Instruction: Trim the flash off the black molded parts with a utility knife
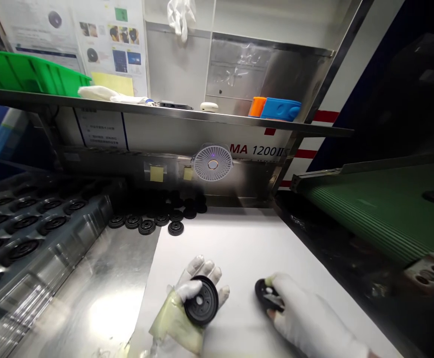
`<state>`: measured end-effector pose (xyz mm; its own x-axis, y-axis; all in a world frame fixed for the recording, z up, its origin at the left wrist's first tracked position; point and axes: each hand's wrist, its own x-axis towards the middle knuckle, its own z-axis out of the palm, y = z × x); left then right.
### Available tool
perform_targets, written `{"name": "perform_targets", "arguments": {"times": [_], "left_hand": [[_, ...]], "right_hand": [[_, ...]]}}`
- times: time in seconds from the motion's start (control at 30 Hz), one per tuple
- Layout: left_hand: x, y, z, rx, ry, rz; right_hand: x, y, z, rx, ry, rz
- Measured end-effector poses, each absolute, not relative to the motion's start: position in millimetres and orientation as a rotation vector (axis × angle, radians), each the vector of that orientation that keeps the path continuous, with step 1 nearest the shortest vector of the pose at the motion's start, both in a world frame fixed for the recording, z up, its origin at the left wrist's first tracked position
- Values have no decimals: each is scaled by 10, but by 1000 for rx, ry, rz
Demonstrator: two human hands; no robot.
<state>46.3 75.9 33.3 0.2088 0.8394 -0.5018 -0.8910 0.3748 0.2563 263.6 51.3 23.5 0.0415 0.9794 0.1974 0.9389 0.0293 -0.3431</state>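
Observation:
My left hand (179, 315), in a white glove with a yellowish patch, is palm up over the white sheet (239, 238). Its thumb clamps a black grooved disc (206, 311) with a centre hole against the fingers. To the right, my white-gloved right hand (306, 311) grips a second black disc (262, 294), tilted and partly covered by the fingers. A small pale, shiny piece (275, 298) shows near those fingertips; blur hides what it is. The two discs are apart.
Several black discs (175, 228) lie at the sheet's far edge. Clear plastic trays (90, 226) of discs stand left. A green conveyor belt (362, 209) runs at right. Above, a metal shelf (224, 116) carries a green bin (30, 74); a small fan (213, 163) sits below it.

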Motion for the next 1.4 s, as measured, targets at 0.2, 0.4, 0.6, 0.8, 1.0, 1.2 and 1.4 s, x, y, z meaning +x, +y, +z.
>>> {"name": "perform_targets", "arguments": {"times": [0.2, 0.4, 0.6, 0.8, 1.0, 1.2, 1.4], "left_hand": [[275, 673, 278, 88, 592, 1135], [291, 627, 199, 234, 545, 994], [336, 593, 85, 291, 519, 957], [315, 635, 54, 262, 499, 961], [315, 701, 67, 220, 407, 950], [329, 692, 65, 278, 363, 908], [299, 703, 37, 328, 361, 890]], "right_hand": [[2566, 362, 246, -1889, -1956, 506], [2339, 421, 742, -1515, -2110, 916], [2099, 499, 680, -1492, -2220, 705], [2071, 387, 717, -1807, -2310, 618], [2159, 325, 696, -1670, -1960, 932], [2056, 452, 647, -1519, -1909, 884], [2002, 413, 637, -1576, -1977, 854]]}}
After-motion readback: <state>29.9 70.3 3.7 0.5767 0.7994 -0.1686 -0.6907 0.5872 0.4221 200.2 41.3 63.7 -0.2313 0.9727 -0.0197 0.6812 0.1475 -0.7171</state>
